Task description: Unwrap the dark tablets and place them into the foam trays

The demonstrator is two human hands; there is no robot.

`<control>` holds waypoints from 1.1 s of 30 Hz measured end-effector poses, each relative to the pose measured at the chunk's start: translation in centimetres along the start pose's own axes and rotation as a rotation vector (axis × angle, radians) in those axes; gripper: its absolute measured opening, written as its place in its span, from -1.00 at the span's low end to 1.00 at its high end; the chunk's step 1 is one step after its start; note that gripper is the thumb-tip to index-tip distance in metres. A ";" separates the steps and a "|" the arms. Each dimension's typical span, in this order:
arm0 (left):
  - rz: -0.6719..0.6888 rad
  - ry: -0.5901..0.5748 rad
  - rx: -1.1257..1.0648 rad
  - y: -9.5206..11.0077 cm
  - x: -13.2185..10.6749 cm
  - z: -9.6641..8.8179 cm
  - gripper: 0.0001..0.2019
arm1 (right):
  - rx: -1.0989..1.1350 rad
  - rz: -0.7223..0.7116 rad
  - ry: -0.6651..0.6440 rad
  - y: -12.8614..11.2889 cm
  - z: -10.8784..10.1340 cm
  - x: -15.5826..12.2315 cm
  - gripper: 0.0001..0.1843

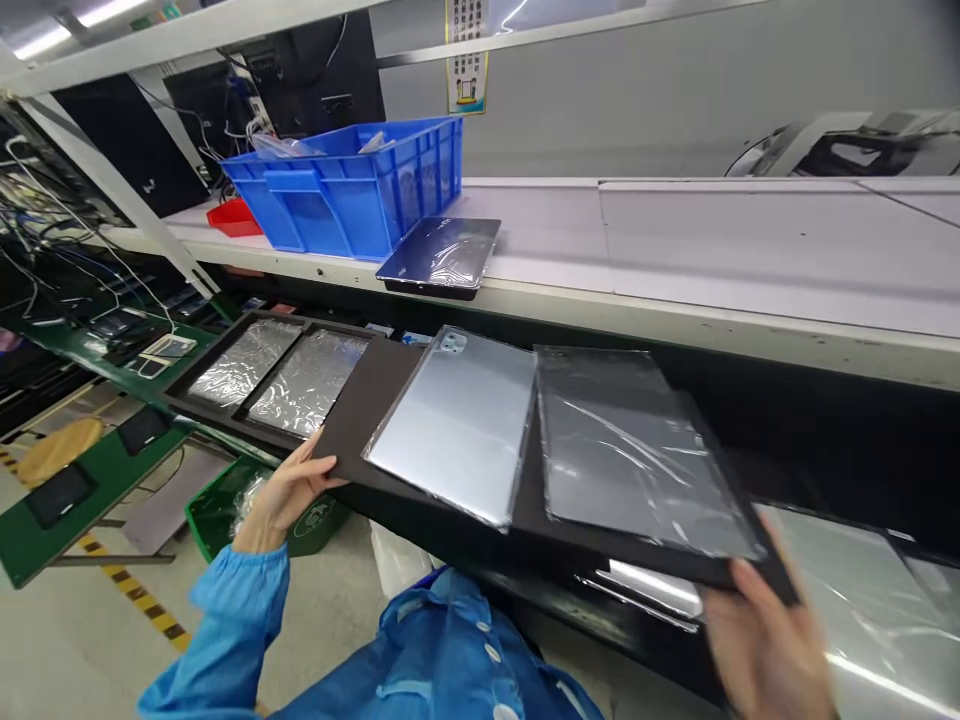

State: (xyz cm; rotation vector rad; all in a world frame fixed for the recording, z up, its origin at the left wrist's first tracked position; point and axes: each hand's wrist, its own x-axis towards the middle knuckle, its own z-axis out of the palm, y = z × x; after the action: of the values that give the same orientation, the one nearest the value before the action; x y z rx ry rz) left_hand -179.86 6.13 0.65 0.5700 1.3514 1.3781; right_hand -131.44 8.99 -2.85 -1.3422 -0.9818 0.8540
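Observation:
A flat black foam tray (373, 395) is held at its two ends by my hands. My left hand (289, 490) grips its left front corner, thumb on top. My right hand (772, 630), blurred by motion, closes round the right end. On the tray lie a silver-blue tablet (465, 420) with a camera bump, back up in clear film, and a grey film-wrapped tablet (626, 450) beside it. Left of it sits a second black tray (238, 412), whose two pockets hold items in shiny film. More film-covered tablets (847, 580) lie at the right, partly behind my right hand.
A blue bin (330, 205) and a dark film-covered tablet (442, 255) stand on the white shelf (675, 240) ahead. A small red tray (234, 218) sits behind the bin. Below left are a green crate (206, 510) and a green bench (34, 545) with dark tablets.

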 end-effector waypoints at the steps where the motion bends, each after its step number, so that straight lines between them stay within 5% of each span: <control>1: 0.005 0.000 0.002 -0.1 1.2 -0.7 -0.35 | 0.094 0.076 0.010 0.6 1.4 0.2 -0.23; 4: 0.014 -0.001 0.008 -0.2 3.9 -1.9 -0.41 | 0.199 0.191 -0.018 2.0 4.2 0.9 -0.04; 9: 0.138 0.052 0.108 0.6 4.7 -3.4 -0.38 | 0.112 0.170 -0.073 3.3 4.3 0.8 0.00; 12: 0.247 0.124 0.442 2.0 4.4 -4.9 -0.40 | -0.071 0.165 -0.130 3.8 3.7 0.5 0.04; 15: 0.563 0.364 0.894 4.1 4.7 -4.9 -0.50 | -0.388 0.112 -0.167 4.2 2.4 1.0 -0.01; 17: 0.793 0.479 1.034 6.0 5.5 -3.2 -0.51 | -0.518 0.070 -0.158 4.3 1.1 1.7 -0.11; 20: 0.921 0.440 0.916 9.9 8.3 1.9 -0.39 | -0.559 0.006 -0.172 3.9 -0.8 3.0 -0.28; 22: 0.772 0.340 0.634 12.8 11.2 5.8 -0.32 | -0.571 -0.071 -0.167 3.2 -1.4 3.7 -0.36; 25: 0.279 -0.005 0.287 16.5 15.6 10.8 -0.23 | -0.563 -0.221 -0.117 1.4 -1.0 4.2 -0.45; 27: 0.114 -0.110 0.143 17.5 17.8 13.4 -0.40 | -0.521 -0.295 -0.085 0.1 -0.5 4.0 -0.50; 30: 0.160 -0.089 -0.002 17.1 19.1 16.3 -0.88 | -0.435 -0.326 -0.046 -1.0 -0.7 3.2 -0.55; 33: 0.293 -0.049 -0.061 15.8 17.4 18.1 -0.89 | -0.362 -0.254 0.043 -0.5 -3.0 1.7 -0.61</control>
State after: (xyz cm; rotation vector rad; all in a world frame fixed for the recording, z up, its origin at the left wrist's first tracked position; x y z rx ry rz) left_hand -174.81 32.28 13.67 0.7787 1.2160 1.6241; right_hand -128.03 9.38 -2.14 -1.4906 -1.2843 0.4660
